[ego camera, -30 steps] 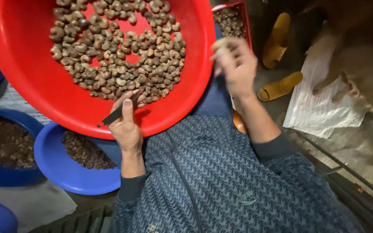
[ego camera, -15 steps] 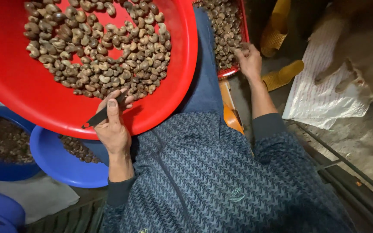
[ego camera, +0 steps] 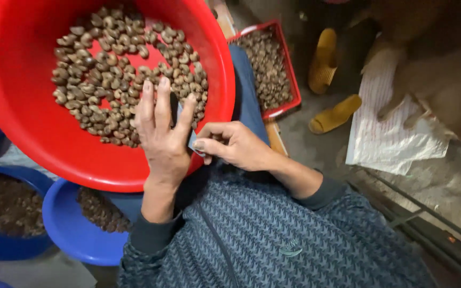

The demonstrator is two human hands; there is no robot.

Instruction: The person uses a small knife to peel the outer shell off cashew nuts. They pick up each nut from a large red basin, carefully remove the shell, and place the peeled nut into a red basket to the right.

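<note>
We see our left hand [ego camera: 161, 138] lying palm down over the near rim of the big red basin [ego camera: 22, 133], its fingers spread and stretched far into the bowl, fingertips resting among the brown nuts [ego camera: 113, 85] heaped there. A dark, thin blade-like tool [ego camera: 175, 109] shows between the left fingers, though we cannot tell how it is held. Our left forearm runs straight from the dark cuff up to the rim, wrist flat. Our right hand [ego camera: 233, 146] comes in from the right with the wrist bent, its fingers curled and thumb pressed against the forefinger, pinching something small just beside the left hand at the basin's near right edge; what it pinches is too hidden to name. The right forearm slants across our patterned blue-grey sweater [ego camera: 294, 240]. Far right of the basin sits a red tray [ego camera: 289, 80] filled with more nuts. To the near left are two blue bowls [ego camera: 76, 234] holding darker scraps. On the floor at the right lie two yellow slippers [ego camera: 337, 113] and a white sack [ego camera: 385, 138], well apart from both hands.
</note>
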